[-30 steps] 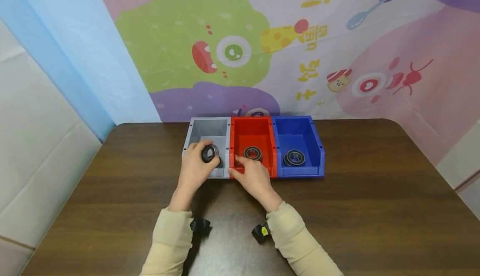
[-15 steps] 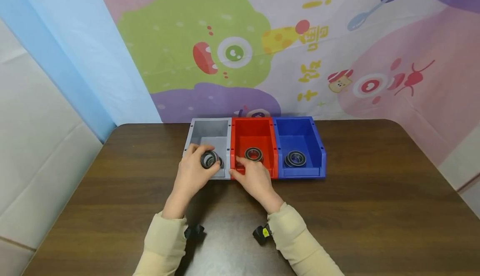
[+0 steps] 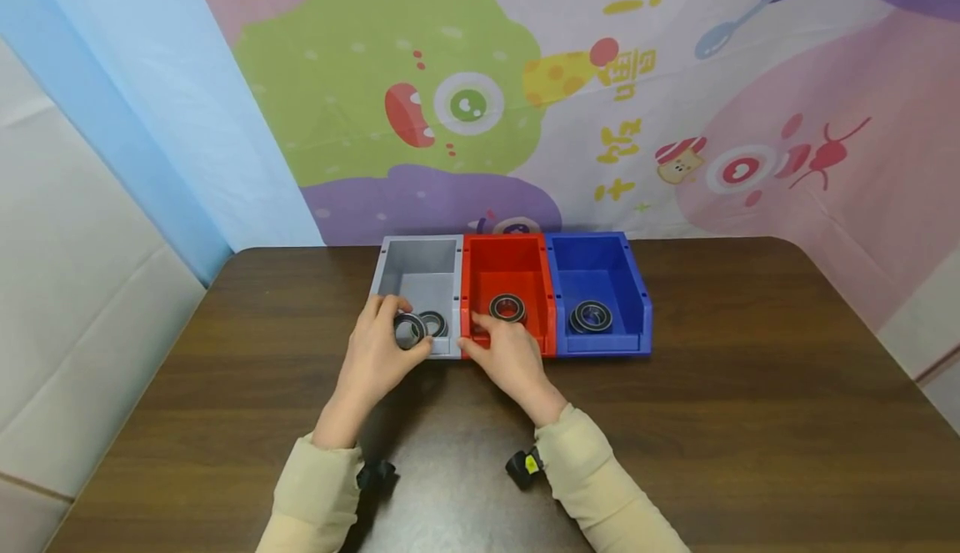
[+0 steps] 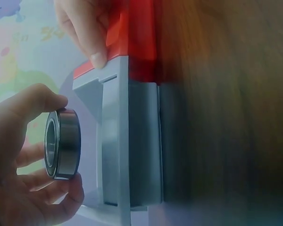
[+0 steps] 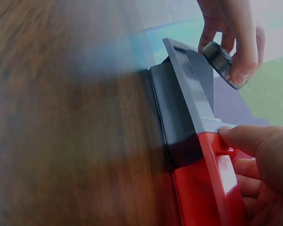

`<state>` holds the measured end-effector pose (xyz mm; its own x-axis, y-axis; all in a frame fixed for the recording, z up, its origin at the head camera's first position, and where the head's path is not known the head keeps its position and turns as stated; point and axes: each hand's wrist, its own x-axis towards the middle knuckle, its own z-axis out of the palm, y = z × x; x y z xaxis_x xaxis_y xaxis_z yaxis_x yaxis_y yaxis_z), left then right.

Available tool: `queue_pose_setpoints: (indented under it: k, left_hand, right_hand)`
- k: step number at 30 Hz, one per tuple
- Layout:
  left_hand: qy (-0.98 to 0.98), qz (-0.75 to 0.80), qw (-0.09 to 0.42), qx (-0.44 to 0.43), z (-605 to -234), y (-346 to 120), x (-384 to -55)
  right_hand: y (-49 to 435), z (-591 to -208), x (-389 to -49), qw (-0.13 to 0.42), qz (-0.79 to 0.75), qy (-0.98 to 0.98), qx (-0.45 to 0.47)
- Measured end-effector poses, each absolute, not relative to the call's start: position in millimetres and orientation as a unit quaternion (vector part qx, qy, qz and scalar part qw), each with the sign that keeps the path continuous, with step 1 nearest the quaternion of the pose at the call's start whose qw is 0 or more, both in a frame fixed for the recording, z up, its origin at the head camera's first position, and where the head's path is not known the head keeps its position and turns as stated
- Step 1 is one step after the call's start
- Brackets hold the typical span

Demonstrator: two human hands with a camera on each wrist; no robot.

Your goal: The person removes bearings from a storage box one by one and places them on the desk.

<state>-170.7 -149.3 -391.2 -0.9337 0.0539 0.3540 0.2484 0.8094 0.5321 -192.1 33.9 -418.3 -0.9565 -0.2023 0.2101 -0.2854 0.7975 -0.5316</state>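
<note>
A ball bearing [image 4: 70, 143] is pinched between the thumb and fingertips of my left hand [image 3: 373, 365], held over the front left of the grey bin [image 3: 420, 259]. Beside it in the head view, a second bearing [image 3: 442, 324] lies in that bin near its front lip. My right hand [image 3: 512, 361] grips the front of the red bin [image 3: 504, 254] where it meets the grey one. Its thumb presses on the seam between the two rims, as the right wrist view shows, and its other fingers reach into the red bin. Behind those fingers lies another bearing [image 3: 519, 309].
A blue bin [image 3: 585, 253] adjoins the red one on the right and has a bearing [image 3: 576, 319] near its front. All the bins stand in a row at the back of the brown wooden table [image 3: 750, 386], against a cartoon-printed cloth [image 3: 337, 103].
My left hand has shifted left and toward the front with its bearing, uncovering more of the bearing lying in the grey bin. My right hand keeps its hold on the red bin.
</note>
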Motion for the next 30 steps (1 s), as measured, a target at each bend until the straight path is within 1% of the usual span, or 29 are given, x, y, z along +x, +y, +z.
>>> queue_pose_setpoints:
  k: [10,16,19,25,30]
  left_hand:
    - [-0.945,-0.260,0.170,-0.104,-391.1,-159.6,-161.8]
    - [-0.948,-0.249,0.164,-0.116,-392.9,-166.0,-155.1]
    - [-0.951,-0.241,0.152,-0.119,-393.7,-171.5,-151.0]
    - [-0.962,-0.218,0.114,-0.120,-393.9,-178.2,-144.1]
    - [-0.966,-0.204,0.098,-0.127,-394.0,-179.7,-143.2]
  right_hand:
    - [35.7,-419.2,-192.2,0.069,0.293,-0.945,0.129]
    - [36.3,-420.1,-189.6,0.079,0.289,-0.946,0.125]
    - [34.4,-421.0,-189.2,0.083,0.288,-0.945,0.129]
    - [32.8,-421.1,-190.5,0.075,0.290,-0.945,0.131]
    - [33.8,-419.8,-191.9,0.074,0.294,-0.944,0.133]
